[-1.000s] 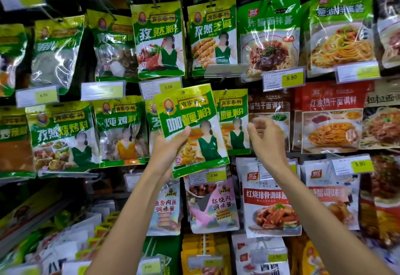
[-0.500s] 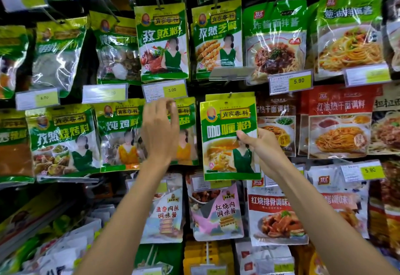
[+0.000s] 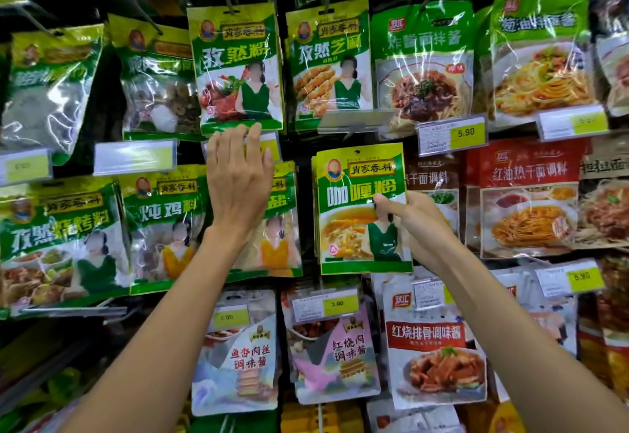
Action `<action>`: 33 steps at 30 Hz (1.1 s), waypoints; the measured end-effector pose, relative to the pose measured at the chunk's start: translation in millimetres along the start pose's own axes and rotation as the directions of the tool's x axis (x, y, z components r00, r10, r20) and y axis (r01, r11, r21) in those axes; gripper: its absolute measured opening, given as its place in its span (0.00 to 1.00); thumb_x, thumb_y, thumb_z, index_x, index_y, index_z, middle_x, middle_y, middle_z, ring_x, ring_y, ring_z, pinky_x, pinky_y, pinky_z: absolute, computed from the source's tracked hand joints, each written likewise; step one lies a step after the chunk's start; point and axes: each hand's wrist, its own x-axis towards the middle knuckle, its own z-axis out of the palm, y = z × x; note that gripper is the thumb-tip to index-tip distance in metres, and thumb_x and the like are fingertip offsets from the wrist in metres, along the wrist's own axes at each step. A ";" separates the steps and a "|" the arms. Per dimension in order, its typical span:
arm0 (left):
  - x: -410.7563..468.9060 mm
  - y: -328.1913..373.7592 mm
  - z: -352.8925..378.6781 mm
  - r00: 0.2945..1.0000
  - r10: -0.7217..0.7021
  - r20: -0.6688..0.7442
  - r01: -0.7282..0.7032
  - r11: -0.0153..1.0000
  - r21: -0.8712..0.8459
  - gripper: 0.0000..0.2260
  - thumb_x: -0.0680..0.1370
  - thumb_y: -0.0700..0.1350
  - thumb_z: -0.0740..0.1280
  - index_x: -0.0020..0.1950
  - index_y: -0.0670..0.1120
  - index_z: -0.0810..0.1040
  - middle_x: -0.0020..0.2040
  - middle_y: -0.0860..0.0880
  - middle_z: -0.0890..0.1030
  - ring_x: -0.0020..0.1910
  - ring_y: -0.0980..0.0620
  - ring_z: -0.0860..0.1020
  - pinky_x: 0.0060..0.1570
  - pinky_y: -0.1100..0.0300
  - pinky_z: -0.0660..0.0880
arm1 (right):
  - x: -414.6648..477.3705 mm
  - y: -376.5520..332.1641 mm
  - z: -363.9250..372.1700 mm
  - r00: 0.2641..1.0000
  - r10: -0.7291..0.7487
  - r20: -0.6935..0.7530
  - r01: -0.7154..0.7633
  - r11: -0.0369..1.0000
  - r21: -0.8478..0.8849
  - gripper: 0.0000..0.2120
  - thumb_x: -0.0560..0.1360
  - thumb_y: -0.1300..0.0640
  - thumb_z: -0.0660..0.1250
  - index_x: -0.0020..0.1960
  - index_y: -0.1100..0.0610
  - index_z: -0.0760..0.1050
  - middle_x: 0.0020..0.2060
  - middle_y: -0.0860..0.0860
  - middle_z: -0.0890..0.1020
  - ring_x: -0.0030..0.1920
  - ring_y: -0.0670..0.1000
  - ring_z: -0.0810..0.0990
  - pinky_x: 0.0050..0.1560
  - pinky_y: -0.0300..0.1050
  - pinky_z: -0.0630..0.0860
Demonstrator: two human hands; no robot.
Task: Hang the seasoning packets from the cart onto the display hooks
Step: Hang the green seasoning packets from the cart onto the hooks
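A: Where is the glossy green-and-yellow plastic seasoning packet (image 3: 360,208)?
B: Upright against the display in the middle row, just under a clear plastic label holder (image 3: 354,121). Edges of matching packets show behind its left side. Whether its top is hanging from anything, I cannot tell.
A: Who has it?
B: The right hand (image 3: 420,219). The thumb presses the packet's front near the right edge, about halfway down. The other fingers curl behind it, so it is a pinch.
A: And the left hand (image 3: 238,187)?
B: Raised flat with its back to the camera, fingers straight and slightly apart, gripping nothing. The fingertips reach the bottom edge of a green cumin powder packet (image 3: 238,68) in the row above and cover part of a yellow-and-white price label (image 3: 272,146). Touching or only in front, I cannot tell.
A: What is behind that palm?
B: A green packet with a figure in a yellow dress (image 3: 280,228), just left of the held one, with a dark gap between the 2.
A: Anything readable nearby?
B: A tag marked 5.90 (image 3: 452,133) up to the right, and a tag marked 3.00 (image 3: 326,305) below the held packet, in front of a pink sauce pouch (image 3: 340,357).
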 end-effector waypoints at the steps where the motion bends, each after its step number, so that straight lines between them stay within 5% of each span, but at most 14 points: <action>1: -0.5 0.0 1.0 1.000 -0.001 -0.007 0.001 1.000 -0.002 0.14 0.81 0.43 0.59 0.62 0.36 0.74 0.55 0.36 0.78 0.56 0.37 0.76 0.62 0.43 0.69 | 2.2 -0.1 -0.8 1.000 0.008 -0.003 -0.008 1.000 0.003 0.18 0.77 0.56 0.68 0.31 0.60 0.69 0.39 0.60 0.77 0.47 0.58 0.80 0.54 0.45 0.73; 5: -2.2 1.0 3.6 0.999 -0.023 -0.035 0.022 1.000 -0.006 0.15 0.81 0.43 0.59 0.62 0.35 0.74 0.56 0.36 0.78 0.56 0.37 0.76 0.64 0.44 0.68 | 7.9 0.1 -1.5 0.999 0.040 0.025 -0.041 0.999 0.024 0.16 0.76 0.60 0.68 0.32 0.61 0.69 0.37 0.58 0.74 0.41 0.54 0.76 0.47 0.46 0.71; 12: -3.3 0.8 5.1 0.997 -0.016 -0.077 0.015 1.000 -0.019 0.15 0.81 0.43 0.58 0.62 0.35 0.74 0.56 0.37 0.78 0.57 0.38 0.76 0.66 0.45 0.66 | 15.5 4.5 0.4 0.991 0.124 0.056 -0.127 0.990 0.056 0.16 0.75 0.62 0.69 0.31 0.62 0.70 0.56 0.61 0.80 0.63 0.56 0.74 0.61 0.50 0.66; 18: -3.2 0.0 4.5 0.997 -0.011 -0.083 0.008 1.000 -0.025 0.14 0.80 0.42 0.59 0.62 0.35 0.74 0.56 0.37 0.78 0.57 0.38 0.76 0.65 0.45 0.68 | 26.4 7.9 8.0 0.998 0.024 -0.065 -0.031 0.994 -0.105 0.15 0.77 0.60 0.68 0.32 0.60 0.71 0.36 0.52 0.79 0.39 0.49 0.76 0.38 0.42 0.69; 25: -3.0 0.5 2.9 0.998 -0.015 -0.059 0.013 0.999 -0.039 0.14 0.80 0.42 0.60 0.62 0.35 0.74 0.55 0.37 0.78 0.56 0.38 0.76 0.65 0.45 0.69 | 31.6 19.9 13.6 0.991 -0.055 -0.124 0.034 0.985 -0.170 0.05 0.77 0.58 0.69 0.50 0.58 0.79 0.45 0.53 0.83 0.49 0.53 0.81 0.53 0.52 0.77; 27: -2.5 1.0 1.3 0.999 -0.020 -0.032 0.018 0.999 -0.047 0.15 0.80 0.42 0.60 0.62 0.35 0.74 0.56 0.37 0.78 0.56 0.38 0.76 0.65 0.45 0.68 | 29.1 20.3 12.8 0.987 -0.096 -0.129 0.067 0.975 -0.214 0.05 0.76 0.57 0.69 0.50 0.58 0.79 0.45 0.53 0.83 0.49 0.53 0.81 0.51 0.51 0.78; 31: -1.3 2.1 -5.0 0.999 -0.035 0.032 0.037 0.996 -0.080 0.16 0.80 0.42 0.59 0.64 0.35 0.72 0.58 0.36 0.77 0.59 0.38 0.75 0.67 0.45 0.67 | 19.0 23.2 6.8 0.953 -0.245 -0.180 0.154 0.901 -0.406 0.07 0.75 0.54 0.71 0.41 0.56 0.76 0.36 0.49 0.80 0.38 0.47 0.77 0.35 0.33 0.69; 33: -1.1 4.2 -10.1 0.998 -0.044 0.049 0.049 0.994 -0.102 0.16 0.80 0.42 0.59 0.65 0.34 0.71 0.60 0.36 0.76 0.61 0.38 0.74 0.68 0.45 0.65 | 10.3 23.8 2.3 0.936 -0.269 -0.227 0.141 0.877 -0.459 0.08 0.75 0.55 0.71 0.48 0.59 0.76 0.40 0.48 0.78 0.40 0.47 0.75 0.33 0.31 0.68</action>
